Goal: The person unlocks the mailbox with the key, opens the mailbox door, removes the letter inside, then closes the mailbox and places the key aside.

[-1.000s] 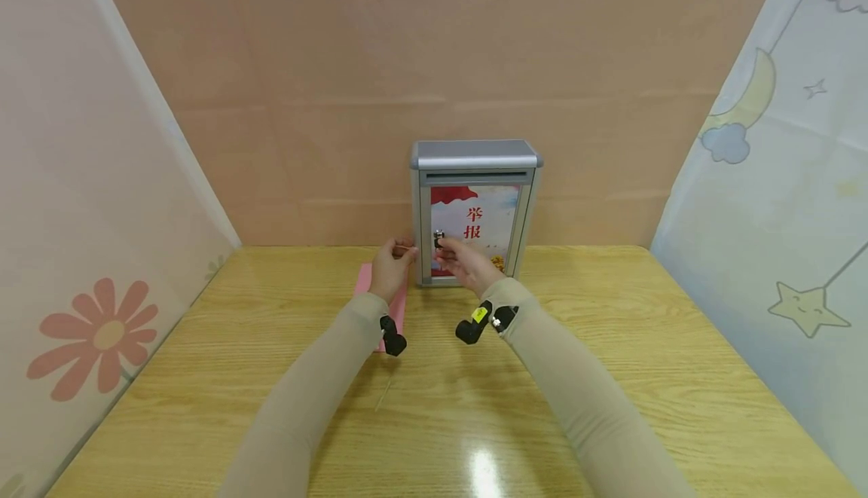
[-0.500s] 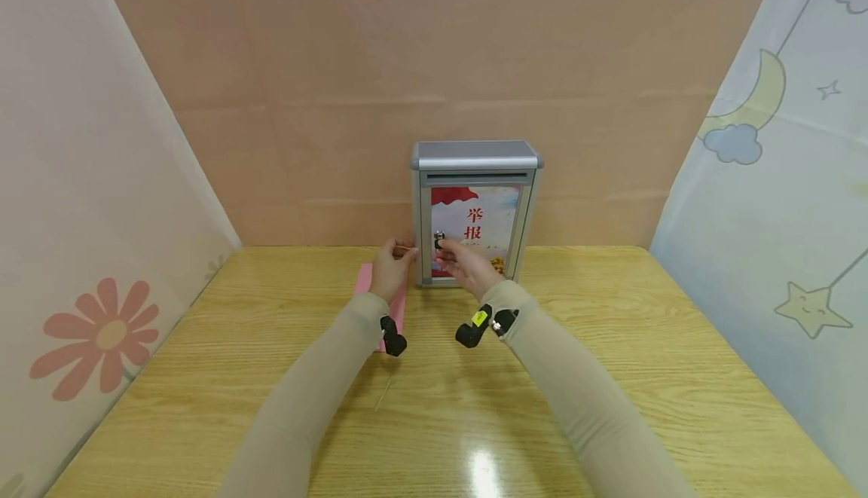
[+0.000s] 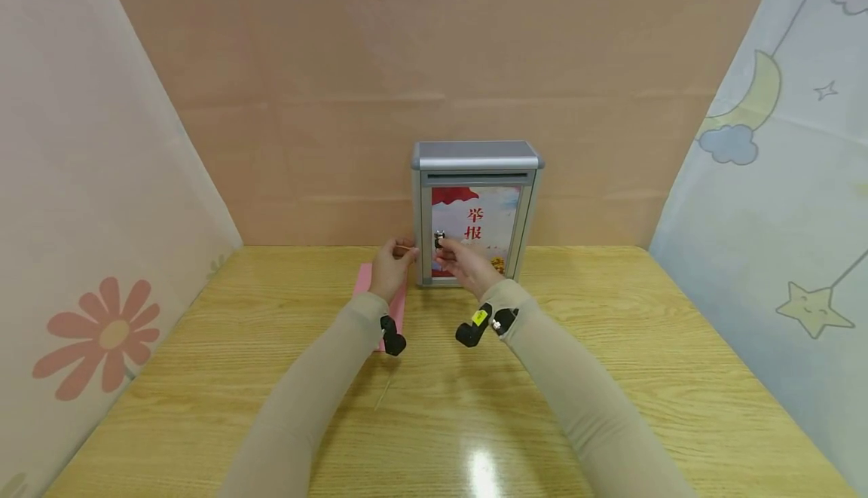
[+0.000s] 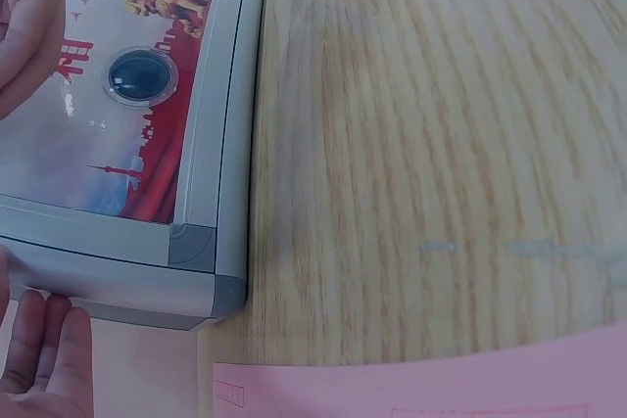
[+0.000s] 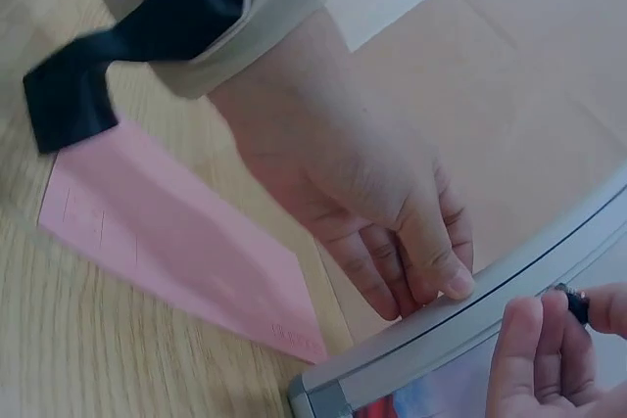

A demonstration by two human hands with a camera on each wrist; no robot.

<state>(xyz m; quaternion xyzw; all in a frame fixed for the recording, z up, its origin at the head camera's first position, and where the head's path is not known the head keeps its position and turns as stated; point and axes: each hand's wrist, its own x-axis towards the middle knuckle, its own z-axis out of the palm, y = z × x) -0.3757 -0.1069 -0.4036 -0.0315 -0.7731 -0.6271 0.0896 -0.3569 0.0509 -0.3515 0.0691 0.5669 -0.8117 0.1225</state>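
Observation:
A grey metal letter box (image 3: 475, 153) with a top slot and a printed front stands upright at the back of the table. My right hand (image 3: 468, 263) is at its front left, pinching a small black-headed key (image 5: 574, 304) by the lock. The key's tip is hidden. My left hand (image 3: 391, 270) rests against the box's left side, thumb at the front edge and fingers along the side, as the right wrist view shows. In the left wrist view the left fingertips (image 4: 59, 345) touch that side. Partly under my left wrist lies a pink envelope (image 5: 181, 247).
The wooden table (image 3: 576, 377) meets a tan backdrop (image 3: 325, 144) just behind the box. Patterned side panels stand at left and right. A thin pale strip (image 3: 383, 392) lies in front of the envelope. Both wrists wear black cameras.
The head view has shifted very slightly. Both hands keep their places at the box, and the right hand still pinches the key.

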